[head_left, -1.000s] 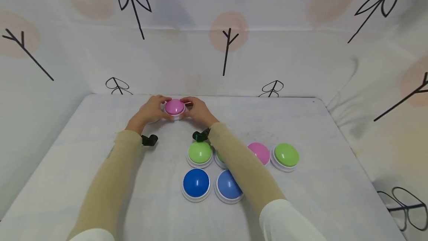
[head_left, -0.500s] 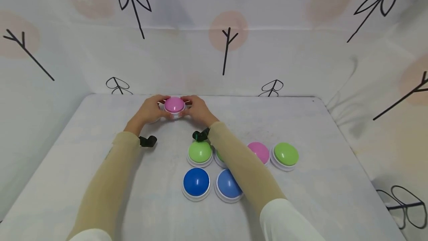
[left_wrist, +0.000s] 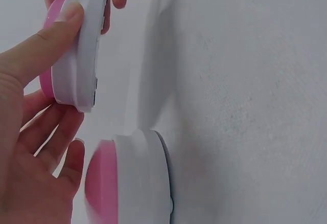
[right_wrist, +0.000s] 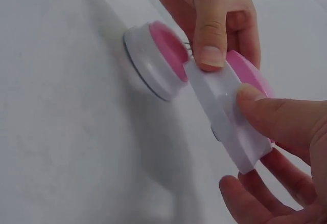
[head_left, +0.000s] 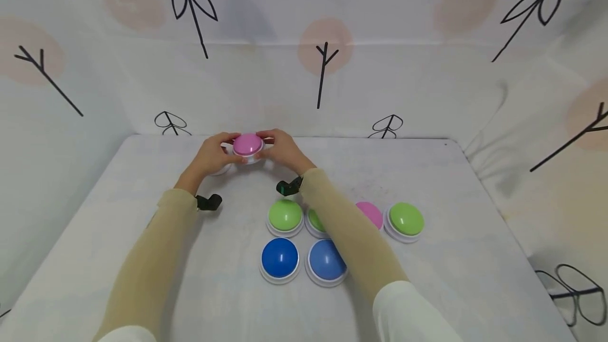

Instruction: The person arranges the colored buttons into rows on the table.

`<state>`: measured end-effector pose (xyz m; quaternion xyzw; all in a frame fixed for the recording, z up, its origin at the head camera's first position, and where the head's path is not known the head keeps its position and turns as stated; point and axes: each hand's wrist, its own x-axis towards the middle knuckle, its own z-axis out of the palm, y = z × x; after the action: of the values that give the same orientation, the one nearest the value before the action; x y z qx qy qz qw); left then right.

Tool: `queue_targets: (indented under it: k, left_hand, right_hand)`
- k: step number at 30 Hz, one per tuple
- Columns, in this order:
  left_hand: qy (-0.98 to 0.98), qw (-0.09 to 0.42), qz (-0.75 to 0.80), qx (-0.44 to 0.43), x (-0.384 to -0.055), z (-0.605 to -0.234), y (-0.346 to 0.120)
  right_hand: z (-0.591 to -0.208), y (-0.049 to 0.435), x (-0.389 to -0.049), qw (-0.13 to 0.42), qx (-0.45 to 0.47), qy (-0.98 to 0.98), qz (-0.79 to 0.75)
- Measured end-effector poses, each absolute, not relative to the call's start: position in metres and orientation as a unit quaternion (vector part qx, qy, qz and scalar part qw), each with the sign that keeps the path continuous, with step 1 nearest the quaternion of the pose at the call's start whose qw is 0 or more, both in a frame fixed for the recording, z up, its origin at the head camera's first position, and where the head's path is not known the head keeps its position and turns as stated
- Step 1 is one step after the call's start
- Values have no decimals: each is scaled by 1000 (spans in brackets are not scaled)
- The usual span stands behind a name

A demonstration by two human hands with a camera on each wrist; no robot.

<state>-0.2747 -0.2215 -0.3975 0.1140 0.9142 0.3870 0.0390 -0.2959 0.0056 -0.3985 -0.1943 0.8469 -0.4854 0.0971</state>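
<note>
At the far left of the white table, both hands hold a push button with a pink dome (head_left: 248, 144) and a white base. My left hand (head_left: 209, 156) grips its left side, thumb on the white base (left_wrist: 76, 55). From the right, my right hand (head_left: 283, 151) pinches the same base, with its thumb also on the white rim. Both wrist views show this button tilted and apart from the tabletop. A second pink button (left_wrist: 138, 178) sits on the table beside it. In the head view my left hand mostly hides that one, leaving part of its white base (head_left: 221, 170).
Nearer stand two green buttons, one whole (head_left: 285, 215) and one partly behind the right sleeve (head_left: 361, 236). A dark blue button (head_left: 279, 258) and a lighter blue one (head_left: 326, 260) are in front. Another pink button (head_left: 370, 215) and a green one (head_left: 406, 219) stand right.
The held pink button has risen slightly and sits a little farther up in the head view. Both hands moved with it, the right forearm shifting slightly right. The other buttons stay put.
</note>
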Motion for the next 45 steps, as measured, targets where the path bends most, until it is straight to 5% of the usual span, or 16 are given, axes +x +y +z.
queue_targets:
  k: [16, 45]
  left_hand:
    - [897, -5, 418, 148, -257, -384, -204]
    - [893, -8, 397, 212, -203, -372, -139]
  right_hand:
    - [-368, 31, -280, 118, -210, 837, -491]
    - [-361, 105, -216, 106, -172, 848, -490]
